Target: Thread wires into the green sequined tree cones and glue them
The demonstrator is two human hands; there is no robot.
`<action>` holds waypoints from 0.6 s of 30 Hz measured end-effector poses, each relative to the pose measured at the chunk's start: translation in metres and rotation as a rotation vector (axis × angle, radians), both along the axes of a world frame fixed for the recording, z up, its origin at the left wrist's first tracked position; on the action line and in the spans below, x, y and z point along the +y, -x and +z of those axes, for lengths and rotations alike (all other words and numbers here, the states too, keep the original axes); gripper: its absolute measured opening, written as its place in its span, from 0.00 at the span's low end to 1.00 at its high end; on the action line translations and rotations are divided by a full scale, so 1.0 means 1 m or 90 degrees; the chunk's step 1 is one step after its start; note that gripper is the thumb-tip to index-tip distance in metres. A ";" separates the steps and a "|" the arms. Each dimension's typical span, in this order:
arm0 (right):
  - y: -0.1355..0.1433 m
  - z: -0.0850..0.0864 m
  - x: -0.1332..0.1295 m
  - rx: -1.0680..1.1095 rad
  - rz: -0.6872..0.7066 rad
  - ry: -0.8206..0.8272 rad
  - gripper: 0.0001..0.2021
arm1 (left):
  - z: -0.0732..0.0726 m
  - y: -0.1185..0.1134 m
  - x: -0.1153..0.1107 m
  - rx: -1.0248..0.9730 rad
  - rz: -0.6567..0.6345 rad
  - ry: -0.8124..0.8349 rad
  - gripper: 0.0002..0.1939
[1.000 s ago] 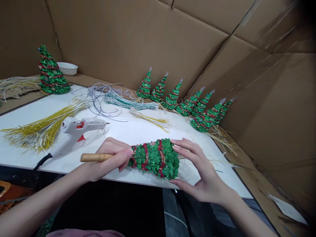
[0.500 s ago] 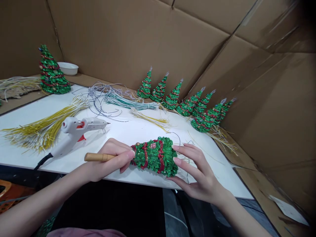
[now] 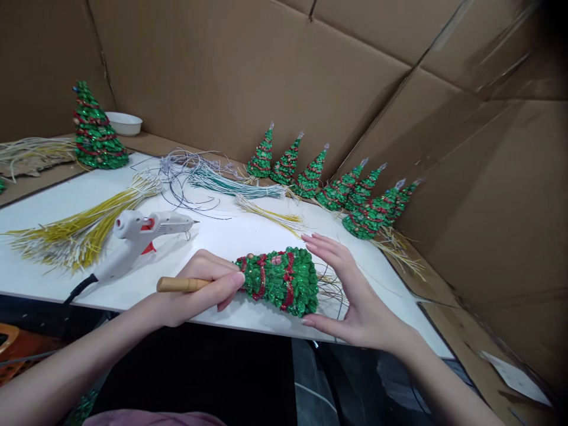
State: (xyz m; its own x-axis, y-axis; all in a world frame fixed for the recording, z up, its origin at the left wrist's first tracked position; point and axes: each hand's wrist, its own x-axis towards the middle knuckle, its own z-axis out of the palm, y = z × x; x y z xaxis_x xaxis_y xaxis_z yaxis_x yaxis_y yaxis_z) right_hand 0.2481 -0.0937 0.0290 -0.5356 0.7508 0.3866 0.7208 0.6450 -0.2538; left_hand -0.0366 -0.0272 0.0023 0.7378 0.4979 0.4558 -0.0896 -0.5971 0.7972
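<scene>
Left hand [image 3: 199,287] gripping wooden-handled tool [image 3: 180,284] at narrow end of green tree [image 3: 279,283], lying sideways by near edge of desk [image 3: 222,234]. Right hand [image 3: 355,302] spread wide about its base; contact unclear. Glue gun [image 3: 133,228] farther left; small trees [image 3: 311,176] along far edge.

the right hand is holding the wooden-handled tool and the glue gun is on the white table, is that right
Not quite: the head view shows the left hand holding the wooden-handled tool; the right hand is at the base of the tree. The glue gun is indeed on the white table.
</scene>
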 end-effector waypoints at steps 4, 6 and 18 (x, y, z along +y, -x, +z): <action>0.001 -0.002 0.000 0.004 -0.005 0.040 0.44 | 0.003 0.001 0.000 0.004 -0.005 -0.004 0.26; 0.001 -0.004 -0.002 0.016 0.011 0.029 0.43 | 0.002 0.002 0.000 0.011 -0.009 0.002 0.25; 0.004 -0.010 -0.012 0.027 0.072 -0.068 0.41 | 0.005 0.002 -0.002 0.053 -0.059 0.039 0.24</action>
